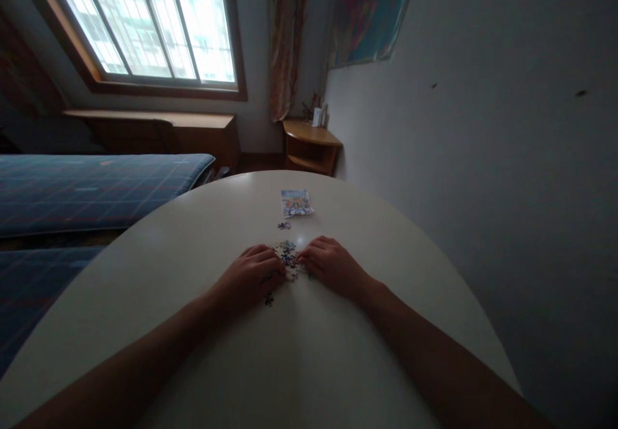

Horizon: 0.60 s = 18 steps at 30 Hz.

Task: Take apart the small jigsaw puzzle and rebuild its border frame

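A small heap of puzzle pieces (288,256) lies on the pale, rounded tabletop (299,377), directly between the person's two hands. The left hand (258,268) sits against the heap's left side, its fingers curled inward; some pieces lie right by those fingers. The right hand (328,263) meets the heap from the right, fingers bent, with the fingertips at its edge. Whether either hand has hold of a piece cannot be told, as the fingers hide their grip. A small cluster (284,226) lies just beyond the heap, and another little group (269,300) lies nearer the person, just below the left hand. Past the far cluster, a colourful printed sheet (296,203) lies flat.
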Each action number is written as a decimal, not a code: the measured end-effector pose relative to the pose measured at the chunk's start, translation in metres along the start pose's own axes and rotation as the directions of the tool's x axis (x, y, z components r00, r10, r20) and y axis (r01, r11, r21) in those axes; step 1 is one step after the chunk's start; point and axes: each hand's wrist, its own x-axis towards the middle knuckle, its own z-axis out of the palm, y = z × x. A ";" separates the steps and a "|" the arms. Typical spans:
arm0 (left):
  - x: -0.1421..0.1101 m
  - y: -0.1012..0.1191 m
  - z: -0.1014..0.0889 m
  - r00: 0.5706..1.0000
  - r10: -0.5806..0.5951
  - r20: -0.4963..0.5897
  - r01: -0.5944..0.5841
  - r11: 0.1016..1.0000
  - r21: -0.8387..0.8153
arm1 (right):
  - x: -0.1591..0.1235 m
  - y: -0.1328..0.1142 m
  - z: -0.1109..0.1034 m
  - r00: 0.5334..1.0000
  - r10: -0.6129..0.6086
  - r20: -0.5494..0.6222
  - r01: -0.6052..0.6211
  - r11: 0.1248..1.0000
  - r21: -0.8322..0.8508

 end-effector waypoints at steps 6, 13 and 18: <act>0.002 -0.009 -0.001 0.987 -0.092 -0.134 0.097 0.995 0.037 | -0.001 0.012 -0.001 0.966 0.238 -0.102 -0.229 0.969 0.094; 0.006 -0.031 -0.012 0.855 -0.391 -0.340 0.483 0.840 0.249 | -0.003 0.025 -0.007 0.944 0.322 -0.074 -0.325 0.946 -0.023; 0.010 -0.039 -0.012 0.802 -0.504 -0.321 0.595 0.715 0.366 | -0.005 0.028 -0.006 0.906 0.405 -0.126 -0.410 0.912 -0.016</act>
